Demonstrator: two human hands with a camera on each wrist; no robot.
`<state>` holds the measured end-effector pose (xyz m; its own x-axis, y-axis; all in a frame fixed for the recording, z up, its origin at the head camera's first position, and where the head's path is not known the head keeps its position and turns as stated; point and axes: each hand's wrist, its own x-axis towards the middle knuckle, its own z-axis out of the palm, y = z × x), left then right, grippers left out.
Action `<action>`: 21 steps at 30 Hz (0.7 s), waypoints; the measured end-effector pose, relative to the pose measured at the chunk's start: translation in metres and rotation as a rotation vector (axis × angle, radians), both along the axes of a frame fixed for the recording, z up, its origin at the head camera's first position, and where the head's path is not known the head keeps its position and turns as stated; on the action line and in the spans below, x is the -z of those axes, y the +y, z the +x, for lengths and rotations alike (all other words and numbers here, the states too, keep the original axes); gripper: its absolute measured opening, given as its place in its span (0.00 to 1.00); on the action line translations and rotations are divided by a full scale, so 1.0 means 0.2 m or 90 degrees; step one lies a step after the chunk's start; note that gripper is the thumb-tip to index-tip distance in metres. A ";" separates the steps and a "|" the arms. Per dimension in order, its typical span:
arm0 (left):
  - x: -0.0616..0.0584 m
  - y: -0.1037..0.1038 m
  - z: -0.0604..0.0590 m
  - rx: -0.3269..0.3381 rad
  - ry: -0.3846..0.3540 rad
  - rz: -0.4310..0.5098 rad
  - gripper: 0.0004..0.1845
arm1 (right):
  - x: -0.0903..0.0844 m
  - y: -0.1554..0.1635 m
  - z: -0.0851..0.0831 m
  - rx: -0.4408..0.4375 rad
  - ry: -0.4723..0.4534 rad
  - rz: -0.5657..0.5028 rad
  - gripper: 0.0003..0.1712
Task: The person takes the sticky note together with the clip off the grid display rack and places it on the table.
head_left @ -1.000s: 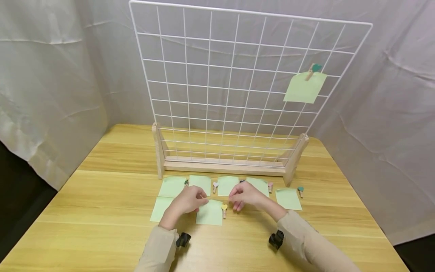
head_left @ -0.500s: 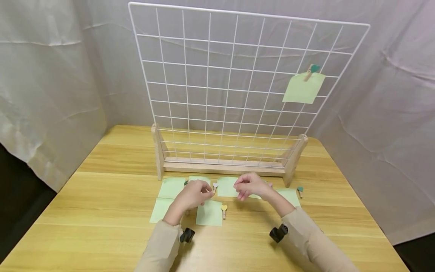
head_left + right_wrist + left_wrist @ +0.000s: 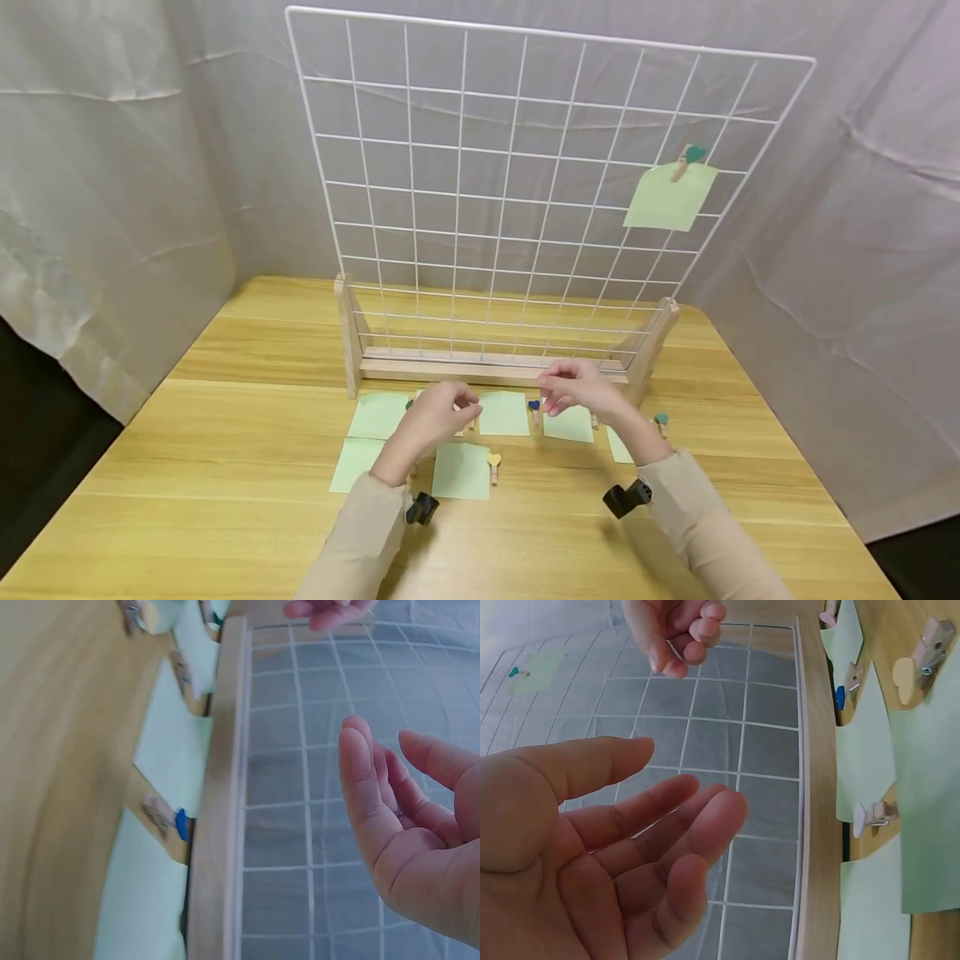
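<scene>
My left hand (image 3: 433, 415) hovers above the back row of pale green paper notes, thumb and fingers apart. The left wrist view confirms that this hand (image 3: 641, 844) holds nothing. Near the wooden base, my right hand (image 3: 581, 390) hangs over a green note (image 3: 567, 425), fingers loosely bent. No object lies in its grasp in the right wrist view, where the palm (image 3: 435, 874) shows. Between the hands lie a green note (image 3: 504, 414) and a blue-heart clothespin (image 3: 535, 410). A yellow-heart clothespin (image 3: 493, 468) lies beside a front note (image 3: 461, 472).
Behind the notes stands a white wire grid (image 3: 495, 212) in a wooden base (image 3: 480, 372). A green-heart clothespin (image 3: 692, 156) fixes one note (image 3: 670, 200) at the grid's upper right. Another green-heart clothespin (image 3: 661, 422) lies at the right. Grey curtains (image 3: 112, 183) enclose the table.
Both hands have risen away from the notes toward the grid and shifted a little to the right. The blue-heart clothespin has come back into sight. Notes and clothespins appear unmoved.
</scene>
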<state>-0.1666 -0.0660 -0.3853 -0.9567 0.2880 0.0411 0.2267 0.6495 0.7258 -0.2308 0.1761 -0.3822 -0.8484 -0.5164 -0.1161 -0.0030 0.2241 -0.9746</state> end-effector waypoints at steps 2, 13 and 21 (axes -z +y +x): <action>-0.01 0.01 -0.01 0.002 0.009 0.003 0.11 | -0.03 0.01 0.00 0.017 -0.005 -0.009 0.12; -0.08 0.05 -0.06 0.026 0.059 -0.002 0.07 | -0.14 0.08 -0.01 0.049 0.025 -0.018 0.13; -0.13 0.09 -0.08 0.036 0.074 -0.004 0.09 | -0.19 0.13 -0.01 0.068 0.037 -0.044 0.08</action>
